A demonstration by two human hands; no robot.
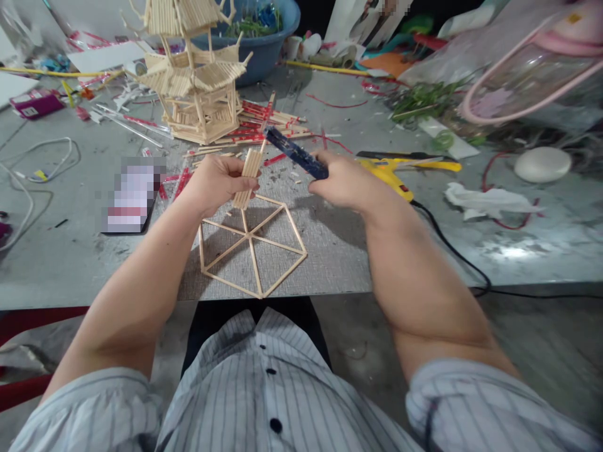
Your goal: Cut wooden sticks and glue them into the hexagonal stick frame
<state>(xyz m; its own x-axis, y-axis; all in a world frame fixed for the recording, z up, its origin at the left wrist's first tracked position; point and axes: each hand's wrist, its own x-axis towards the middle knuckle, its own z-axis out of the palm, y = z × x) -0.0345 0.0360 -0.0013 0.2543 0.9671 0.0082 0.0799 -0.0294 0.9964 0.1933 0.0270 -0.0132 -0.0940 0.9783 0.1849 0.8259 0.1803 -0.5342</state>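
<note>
My left hand [219, 185] is closed on several pale wooden sticks [249, 172], held side by side above the table. A longer stick with a red wrapper [268, 113] rises just beyond them and meets the tip of a dark blue hand tool [296, 154]. My right hand [336, 179] grips that tool; its exact kind is hard to make out. Beneath my hands a flat six-sided stick frame [254, 267] with crossing spokes lies near the table's front edge. Part of its far side is hidden by the left hand and sticks.
A stick pagoda model [200, 81] stands behind loose red-wrapped sticks [282, 119]. To the left lies a phone [129, 198]. On the right are a yellow glue gun [389, 176] with its cord, a crumpled tissue [480, 201] and a white oval object [541, 164]. A blue basin [277, 56] sits behind.
</note>
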